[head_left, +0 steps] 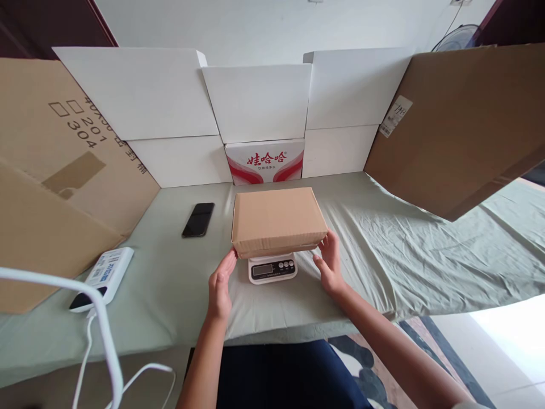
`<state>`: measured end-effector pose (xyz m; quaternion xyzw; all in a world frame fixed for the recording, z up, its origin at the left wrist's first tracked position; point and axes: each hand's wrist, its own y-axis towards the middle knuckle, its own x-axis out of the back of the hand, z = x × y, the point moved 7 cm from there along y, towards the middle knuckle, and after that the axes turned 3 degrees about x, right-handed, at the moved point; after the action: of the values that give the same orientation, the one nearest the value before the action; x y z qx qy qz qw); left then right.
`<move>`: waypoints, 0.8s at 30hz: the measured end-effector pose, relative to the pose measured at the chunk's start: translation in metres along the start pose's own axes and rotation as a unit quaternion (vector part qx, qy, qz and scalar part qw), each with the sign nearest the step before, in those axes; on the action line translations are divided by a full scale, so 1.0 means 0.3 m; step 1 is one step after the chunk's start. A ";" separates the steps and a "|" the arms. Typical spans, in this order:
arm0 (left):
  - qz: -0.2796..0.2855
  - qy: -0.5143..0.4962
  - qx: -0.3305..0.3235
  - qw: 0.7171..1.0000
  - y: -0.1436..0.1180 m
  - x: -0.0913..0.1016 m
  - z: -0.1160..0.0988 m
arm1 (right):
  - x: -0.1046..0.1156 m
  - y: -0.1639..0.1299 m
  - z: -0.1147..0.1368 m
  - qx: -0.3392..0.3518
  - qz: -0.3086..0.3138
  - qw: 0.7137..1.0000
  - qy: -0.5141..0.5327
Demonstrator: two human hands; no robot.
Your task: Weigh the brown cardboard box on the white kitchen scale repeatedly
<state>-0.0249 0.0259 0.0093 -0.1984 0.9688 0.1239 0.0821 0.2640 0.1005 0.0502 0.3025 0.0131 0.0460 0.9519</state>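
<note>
A closed brown cardboard box [279,218] is in the middle of the table, over a small white kitchen scale [273,269]. The scale's display and round buttons show in front of the box; its platform is hidden, so I cannot tell if the box rests fully on it. My left hand [221,284] has its fingertips against the near left corner of the box. At the near right corner, my right hand [330,261] curls its fingers around the side, thumb apart from them. Between them my two hands hold the box.
Left of the box lies a black phone [198,220]. Farther left are a white power bank-like device [106,278] and a white cable [104,324]. White boxes [259,102] wall off the back. Large cardboard sheets stand at left [55,147] and right [460,125]. A wrinkled green cloth [366,250] covers the table.
</note>
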 end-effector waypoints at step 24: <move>-0.038 -0.007 -0.003 0.999 -0.003 0.006 -0.001 | -0.043 0.024 -0.027 -0.022 0.038 0.998 0.041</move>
<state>-0.0262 0.0245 0.0090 -0.2345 0.9595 0.1254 0.0925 0.2500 0.1098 0.0477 0.2794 0.0400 0.0944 0.9547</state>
